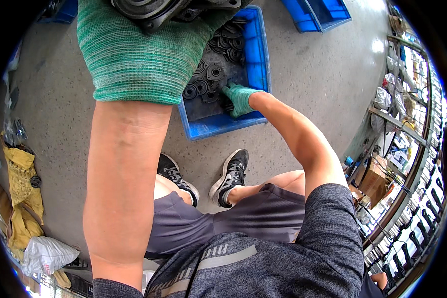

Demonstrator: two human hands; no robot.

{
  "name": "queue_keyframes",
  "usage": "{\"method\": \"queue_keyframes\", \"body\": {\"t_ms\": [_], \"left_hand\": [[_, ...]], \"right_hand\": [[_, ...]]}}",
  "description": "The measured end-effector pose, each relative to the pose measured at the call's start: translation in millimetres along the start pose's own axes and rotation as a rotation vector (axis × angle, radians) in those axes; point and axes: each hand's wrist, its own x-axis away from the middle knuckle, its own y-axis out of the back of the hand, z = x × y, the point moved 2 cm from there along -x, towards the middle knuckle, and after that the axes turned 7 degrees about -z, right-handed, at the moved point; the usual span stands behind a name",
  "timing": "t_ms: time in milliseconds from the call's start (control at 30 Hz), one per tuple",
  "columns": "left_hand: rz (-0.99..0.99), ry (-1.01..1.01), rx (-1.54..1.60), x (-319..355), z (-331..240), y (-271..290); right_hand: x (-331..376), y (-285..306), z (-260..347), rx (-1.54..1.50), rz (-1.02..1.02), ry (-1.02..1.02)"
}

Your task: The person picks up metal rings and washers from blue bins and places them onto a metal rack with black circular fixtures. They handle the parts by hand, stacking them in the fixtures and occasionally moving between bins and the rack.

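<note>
My left hand (139, 54), in a green knitted glove, is raised large at the upper left. It is closed on dark metal flange parts (151, 11) with round ringed centres; the picture's top edge cuts them off, and most of its fingers are hidden. Further down, my right hand (240, 99), gloved in green too, reaches into a blue plastic bin (257, 49) by its near right corner. Its fingers curl downward at dark parts there, and what they grip is hidden. Several more flanged metal parts (215, 72) lie loose in the bin.
Another blue bin (323, 15) stands at the upper right. Shelving (402, 126) with bags and a cardboard box (374, 176) runs along the right. A yellow cloth or sack (22, 184) and a white bag (48, 255) lie at the left. My shoes (231, 171) are below the bin.
</note>
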Motion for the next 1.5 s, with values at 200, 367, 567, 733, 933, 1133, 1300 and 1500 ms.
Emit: {"method": "queue_keyframes", "body": {"t_ms": [200,367,567,733,933,1133,1300,1500], "left_hand": [[0.011,-0.022,-0.054,1,-2,0],[-0.039,0.024,-0.099,4,2,-16],[-0.158,-0.027,-0.067,2,4,5],[-0.182,0.017,-0.054,-3,7,5],[-0.158,0.052,-0.077,0,8,-6],[-0.228,0.099,0.022,1,14,-5],[-0.203,0.091,0.024,-3,19,-2],[-0.181,0.169,0.015,-7,25,-2]], "right_hand": [[-8,8,5,-0.090,0.148,-0.098],[-7,11,9,-0.107,0.115,-0.106],[-4,-8,14,-0.118,-0.014,-0.136],[-5,6,23,-0.112,0.110,-0.167],[-5,16,40,-0.174,0.027,-0.134],[-12,-8,10,-0.405,-0.029,-0.025],[42,22,-6,-1.766,0.033,0.062],[125,98,31,-2.329,-0.169,0.652]]}}
